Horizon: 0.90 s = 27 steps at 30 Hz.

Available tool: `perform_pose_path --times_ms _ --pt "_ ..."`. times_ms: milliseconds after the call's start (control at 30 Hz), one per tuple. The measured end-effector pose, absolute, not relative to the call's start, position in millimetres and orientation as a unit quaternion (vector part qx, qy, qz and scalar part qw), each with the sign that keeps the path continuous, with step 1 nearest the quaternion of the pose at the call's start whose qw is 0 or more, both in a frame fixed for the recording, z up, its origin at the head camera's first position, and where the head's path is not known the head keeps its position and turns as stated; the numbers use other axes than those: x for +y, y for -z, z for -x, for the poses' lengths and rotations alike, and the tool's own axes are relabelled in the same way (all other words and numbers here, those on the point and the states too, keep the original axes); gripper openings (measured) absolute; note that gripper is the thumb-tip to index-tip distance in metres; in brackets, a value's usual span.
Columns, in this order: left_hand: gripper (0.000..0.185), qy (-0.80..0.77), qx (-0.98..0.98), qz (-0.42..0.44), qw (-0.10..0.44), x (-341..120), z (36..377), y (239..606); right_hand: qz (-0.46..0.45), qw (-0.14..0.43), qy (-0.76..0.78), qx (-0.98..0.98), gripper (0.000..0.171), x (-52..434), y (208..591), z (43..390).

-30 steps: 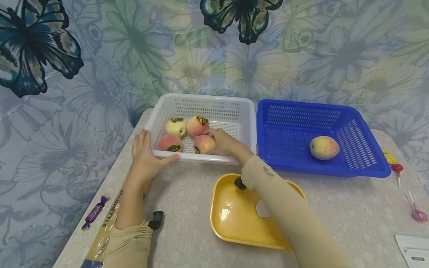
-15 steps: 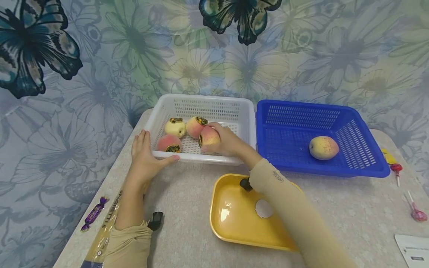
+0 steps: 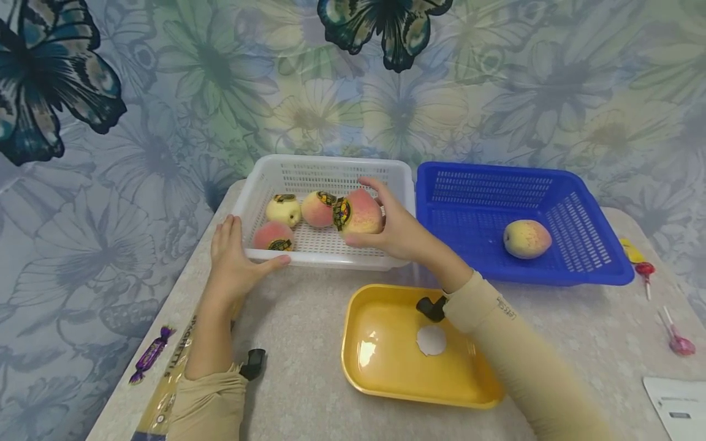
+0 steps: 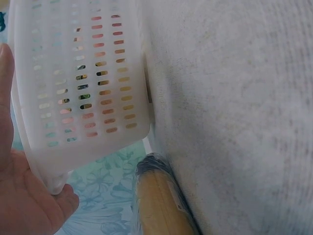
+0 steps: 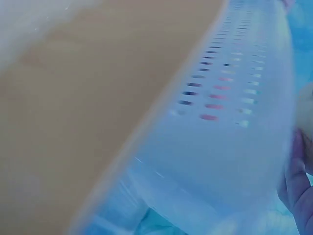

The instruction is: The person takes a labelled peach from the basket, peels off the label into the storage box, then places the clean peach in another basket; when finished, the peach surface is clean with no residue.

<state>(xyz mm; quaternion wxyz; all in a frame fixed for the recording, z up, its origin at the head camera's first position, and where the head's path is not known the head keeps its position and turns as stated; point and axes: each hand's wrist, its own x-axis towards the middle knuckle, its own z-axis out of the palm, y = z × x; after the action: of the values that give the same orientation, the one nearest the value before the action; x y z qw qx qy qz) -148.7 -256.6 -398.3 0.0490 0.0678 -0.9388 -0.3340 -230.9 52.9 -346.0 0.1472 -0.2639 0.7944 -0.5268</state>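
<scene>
- While its fingers are curling round a pink-and-yellow peach point(image 3: 360, 212) with a dark sticker, the right hand point(image 3: 398, 228) is holding the fruit just above the right part of the white basket point(image 3: 331, 260), clear of the mesh floor.
- That grip is wrapping the peach from the right and from below, probably so the fruit is not slipping as it is hanging over the basket.
- Meanwhile the left hand point(image 3: 233, 262) is lying against the near left corner of the white basket, fingers straight along the side and thumb stretched along the near rim; it is gripping nothing, and seems to be steadying the light basket. The left wrist view is showing the palm point(image 4: 22, 200) pressed against that corner.
- Three more stickered peaches point(image 3: 284, 210) are sitting in the left half of the white basket, close together.
- Just right of it a blue basket point(image 3: 573, 278) is standing, touching or nearly touching, with a single peach point(image 3: 526, 238) lying inside.
- Nearer, a yellow tray point(image 3: 380, 361) is lying under the right forearm.
- At the table's near left edge a spaghetti packet point(image 3: 165, 386) and a purple wrapped candy point(image 3: 149, 354) are lying; lollipops point(image 3: 675, 340) are resting at the far right.
- Between peach and blue basket, only the two adjoining basket walls are standing in the way.
</scene>
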Motion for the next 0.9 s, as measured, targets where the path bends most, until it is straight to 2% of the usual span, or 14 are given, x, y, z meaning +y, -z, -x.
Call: perform_pose_path --times_ms 333,700,800,900 --pt "0.134 0.338 -0.938 -0.067 0.044 -257 148 398 0.262 0.157 0.564 0.767 0.099 89 329 204" --pt "0.134 0.329 -0.941 -0.071 0.043 -252 145 391 0.289 0.134 0.569 0.759 0.101 120 330 180" --pt "0.124 0.325 -0.942 -0.061 0.064 -241 141 381 0.289 0.133 0.574 0.755 0.101 127 332 176" --pt "0.098 0.344 -0.931 -0.020 0.117 -219 135 367 0.288 0.129 0.575 0.754 0.101 133 333 174"
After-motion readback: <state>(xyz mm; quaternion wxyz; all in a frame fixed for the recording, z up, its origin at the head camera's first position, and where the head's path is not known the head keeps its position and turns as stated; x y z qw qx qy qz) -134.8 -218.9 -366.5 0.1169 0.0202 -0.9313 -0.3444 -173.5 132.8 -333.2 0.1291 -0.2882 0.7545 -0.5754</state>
